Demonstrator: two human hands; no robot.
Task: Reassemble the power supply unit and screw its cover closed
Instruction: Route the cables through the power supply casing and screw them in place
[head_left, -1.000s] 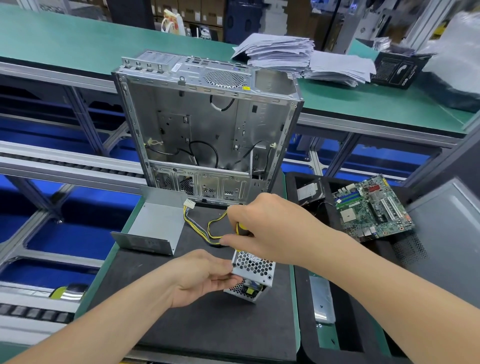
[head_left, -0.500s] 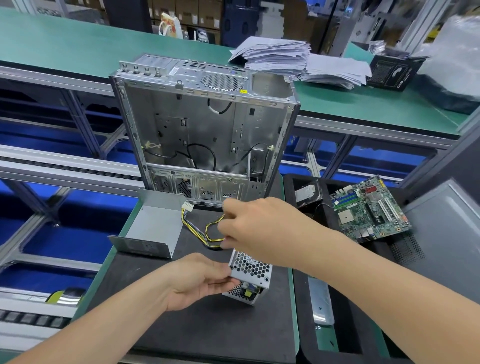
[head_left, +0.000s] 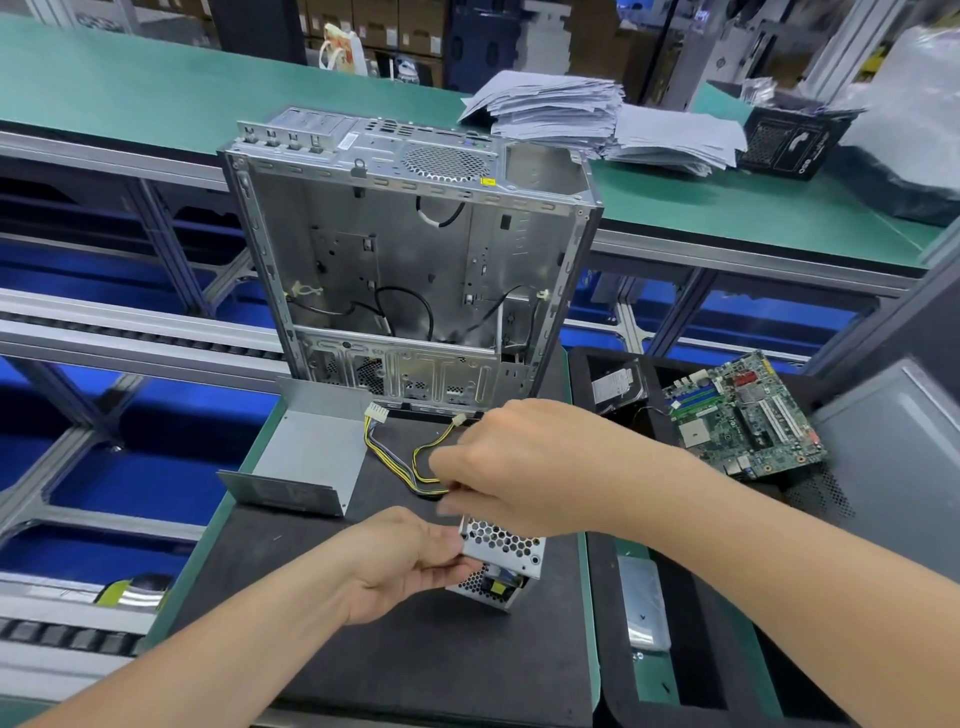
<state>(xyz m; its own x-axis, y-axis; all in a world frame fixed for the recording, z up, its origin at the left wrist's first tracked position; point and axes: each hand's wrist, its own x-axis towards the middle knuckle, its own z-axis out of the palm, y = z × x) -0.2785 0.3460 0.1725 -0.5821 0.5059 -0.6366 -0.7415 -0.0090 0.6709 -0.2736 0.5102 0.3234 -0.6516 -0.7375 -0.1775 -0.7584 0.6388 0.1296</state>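
In front of the open computer case (head_left: 405, 249), at the near end of the black mat (head_left: 415, 649), the left hand (head_left: 410, 561) pinches the left edge of the power supply unit (head_left: 501, 556), thumb and fingers curled on its perforated shell. The right hand (head_left: 524, 467) hovers just above it, fingers curled but blurred; I cannot tell what they hold. The unit looks stiff, dense and sharp-edged, so it is best gripped by its solid side walls, away from the exposed components and the floppy wire harness (head_left: 400, 462). Its grey cover (head_left: 311, 457) lies apart, nearer the case's left corner. Against a second ago, the unit and left grip are unchanged; the right hand has shifted slightly, uncovering a small white plug (head_left: 460, 421).
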